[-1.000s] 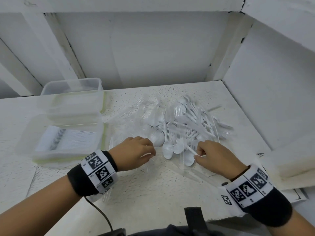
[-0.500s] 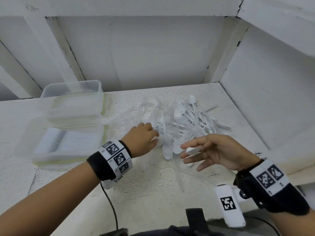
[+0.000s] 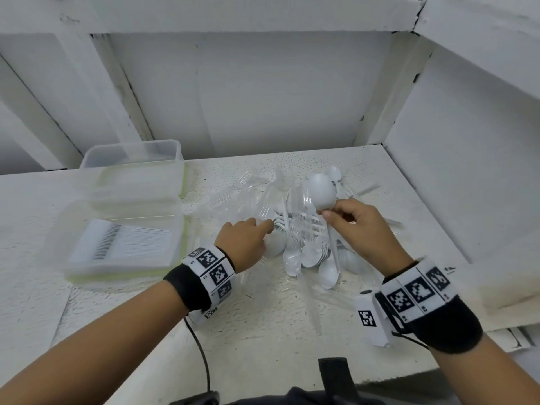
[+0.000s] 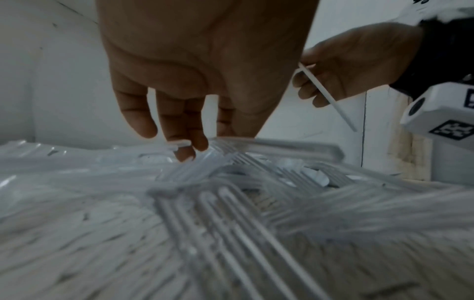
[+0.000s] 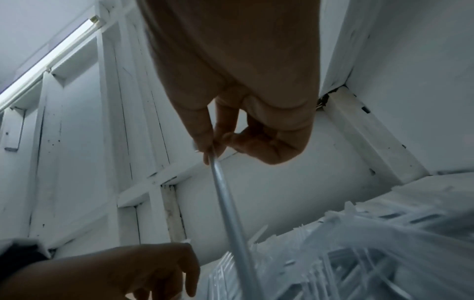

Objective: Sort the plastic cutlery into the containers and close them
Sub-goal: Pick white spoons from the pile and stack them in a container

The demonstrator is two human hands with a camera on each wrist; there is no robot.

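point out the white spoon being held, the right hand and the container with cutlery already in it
white spoon [image 3: 321, 191], head view, on its bowl
right hand [image 3: 368, 229], head view, on the back of the hand
container [image 3: 70, 229], head view, on its left wall

No readable text or brands; only black-and-white square marker codes on the wristbands [image 3: 214, 268] and the white wrist camera housing [image 3: 368, 320].

Black wristbands [image 3: 187, 290] carry white checker-marked tags [image 3: 416, 292].
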